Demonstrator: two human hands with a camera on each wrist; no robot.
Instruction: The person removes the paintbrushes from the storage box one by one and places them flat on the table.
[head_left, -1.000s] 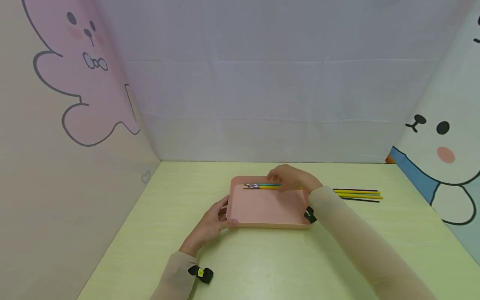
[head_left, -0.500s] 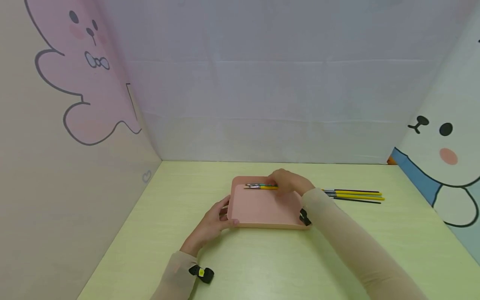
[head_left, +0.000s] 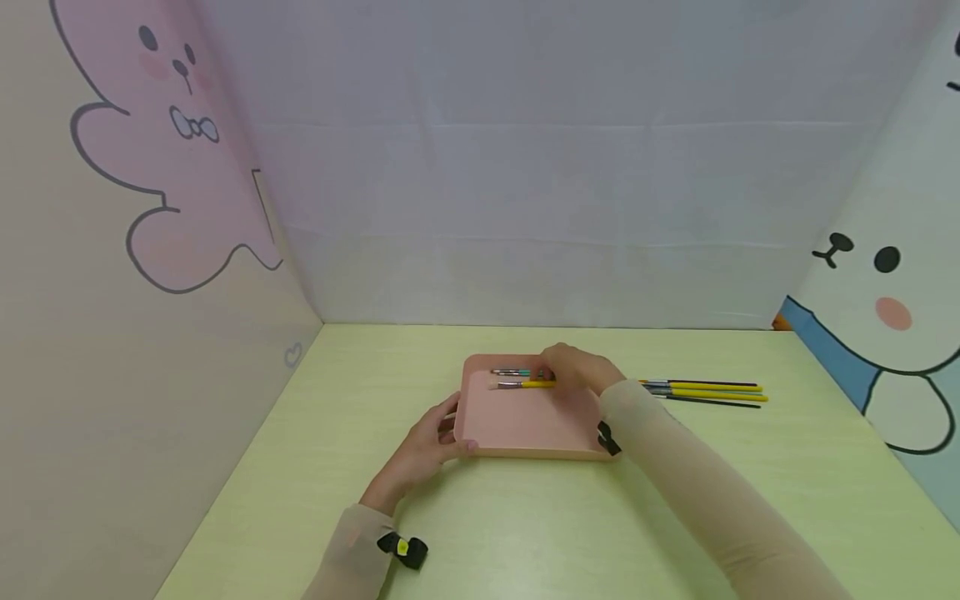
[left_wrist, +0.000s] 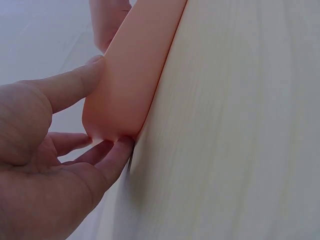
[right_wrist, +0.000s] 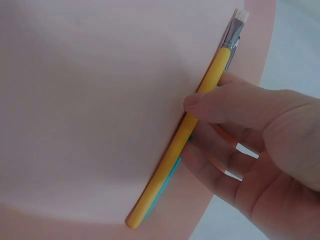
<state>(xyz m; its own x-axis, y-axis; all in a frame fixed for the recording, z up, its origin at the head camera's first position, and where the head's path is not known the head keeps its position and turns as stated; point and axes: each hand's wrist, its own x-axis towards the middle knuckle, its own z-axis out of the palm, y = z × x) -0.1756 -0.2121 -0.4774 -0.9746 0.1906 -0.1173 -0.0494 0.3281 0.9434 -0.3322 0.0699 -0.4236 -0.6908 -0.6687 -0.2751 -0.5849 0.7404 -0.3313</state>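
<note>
While left hand (head_left: 416, 450) is gripping pink rectangular tray (head_left: 510, 427), right hand (head_left: 576, 367) is pinching yellow-handled paintbrush (right_wrist: 167, 160). Pale bristles (right_wrist: 242, 16) are pointing left.

The table (head_left: 525, 525) leaves room before the tray (head_left: 517, 422). The left hand (head_left: 422, 447) blocks the tray's near-left corner; the right sleeve (head_left: 702, 471) crosses its right side.

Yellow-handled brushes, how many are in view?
3: one brush pinched in the right hand, two other brushes on the table, right of the tray. Others may be hidden.
</note>
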